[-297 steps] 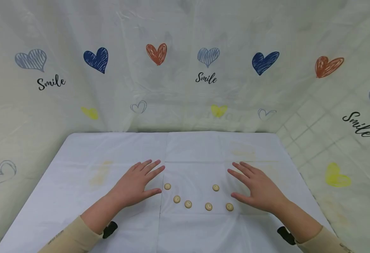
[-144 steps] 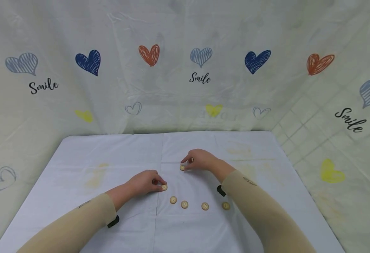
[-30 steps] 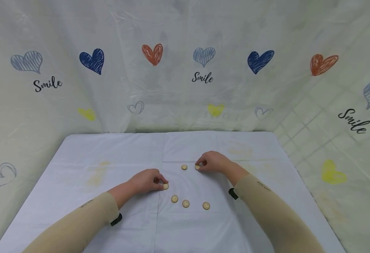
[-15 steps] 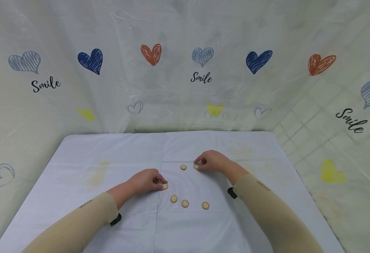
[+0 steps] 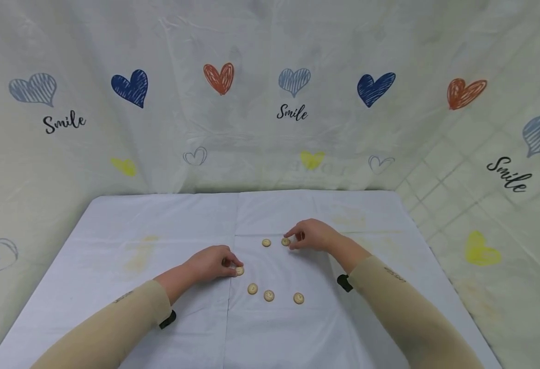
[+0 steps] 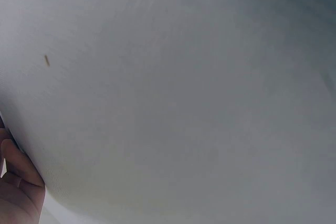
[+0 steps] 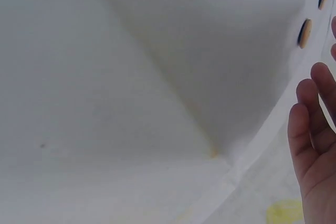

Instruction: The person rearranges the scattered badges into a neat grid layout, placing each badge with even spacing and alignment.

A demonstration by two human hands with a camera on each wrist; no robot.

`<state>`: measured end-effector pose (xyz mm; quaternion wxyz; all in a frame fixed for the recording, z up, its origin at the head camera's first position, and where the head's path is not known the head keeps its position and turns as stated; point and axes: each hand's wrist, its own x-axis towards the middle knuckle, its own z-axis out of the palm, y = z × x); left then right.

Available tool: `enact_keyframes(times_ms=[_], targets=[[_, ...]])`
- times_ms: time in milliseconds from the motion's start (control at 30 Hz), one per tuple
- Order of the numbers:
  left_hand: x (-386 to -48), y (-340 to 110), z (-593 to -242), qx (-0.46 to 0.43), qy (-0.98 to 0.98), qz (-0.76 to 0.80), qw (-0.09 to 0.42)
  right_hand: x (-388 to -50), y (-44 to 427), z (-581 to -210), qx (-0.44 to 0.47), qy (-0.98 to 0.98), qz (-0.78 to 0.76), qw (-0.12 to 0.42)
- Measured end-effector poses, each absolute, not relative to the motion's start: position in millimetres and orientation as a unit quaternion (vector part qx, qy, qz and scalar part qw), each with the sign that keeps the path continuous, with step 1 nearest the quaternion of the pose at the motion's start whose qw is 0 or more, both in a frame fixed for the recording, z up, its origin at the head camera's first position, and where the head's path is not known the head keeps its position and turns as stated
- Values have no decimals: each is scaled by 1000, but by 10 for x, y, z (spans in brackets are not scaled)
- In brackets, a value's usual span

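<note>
Several round beige buttons lie on the white-covered table in the head view. My left hand (image 5: 210,264) pinches the leftmost button (image 5: 239,270) at the table surface; only part of this hand (image 6: 21,192) shows in the left wrist view. At the back, my right hand (image 5: 315,236) has its thumb and index finger parted beside a flat button (image 5: 285,242), left of which lies another button (image 5: 266,243). The right wrist view shows the relaxed fingers (image 7: 300,135) apart from two buttons, the nearer button (image 7: 304,33) among them.
Three more buttons lie toward the front: a left button (image 5: 252,289), a middle button (image 5: 268,295) and a right button (image 5: 299,298). A pale curtain (image 5: 251,128) with printed hearts hangs behind the table (image 5: 159,307).
Since several seconds ago, two buttons have gone from the right side to a back row. In the last half second my right fingers have parted from the second one. My left hand still pinches its button.
</note>
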<state>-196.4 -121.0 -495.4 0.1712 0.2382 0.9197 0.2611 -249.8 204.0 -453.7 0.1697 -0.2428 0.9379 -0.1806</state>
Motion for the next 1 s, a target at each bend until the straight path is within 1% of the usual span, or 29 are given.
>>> enact_keyframes(times_ms=[200, 567, 867, 1000], targets=[[-1965, -1215, -4963, 235, 920, 262, 173, -2347, 2079, -4506, -257, 932, -173, 188], [-1951, -1223, -4949, 234, 920, 262, 175, -1934, 2155, -4506, -335, 904, -184, 190], [-1959, -1193, -4918, 232, 917, 268, 179, -1703, 2213, -4528, -338, 898, -200, 200], [-1962, -1189, -4921, 232, 917, 269, 179, -1628, 2222, -4583, -353, 894, -186, 205]])
